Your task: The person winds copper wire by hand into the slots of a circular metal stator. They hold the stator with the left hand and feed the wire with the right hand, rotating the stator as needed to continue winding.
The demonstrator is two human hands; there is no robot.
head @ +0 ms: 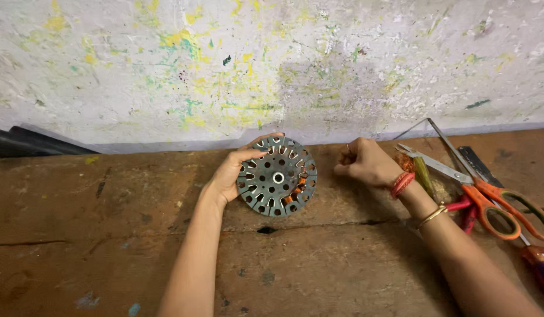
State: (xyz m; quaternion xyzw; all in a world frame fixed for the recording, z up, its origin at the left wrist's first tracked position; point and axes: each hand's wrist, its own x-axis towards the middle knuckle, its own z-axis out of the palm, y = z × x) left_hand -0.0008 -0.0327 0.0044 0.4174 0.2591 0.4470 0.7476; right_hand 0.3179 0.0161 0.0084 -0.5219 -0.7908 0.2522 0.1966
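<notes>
Wooden workbench (107,235) fills my view, orange-handled scissors (489,199) lying far right, my left hand (228,176) gripping the round slotted metal stator disc (277,176) mid-bench, and my right hand (365,163) clenched just right of it.

Orange-handled scissors (493,199), red-handled screwdriver (539,261)

A workshop: scarred wooden bench (107,246), paint-spattered wall (225,70), scissors (489,199), screwdriver (539,264).
</notes>
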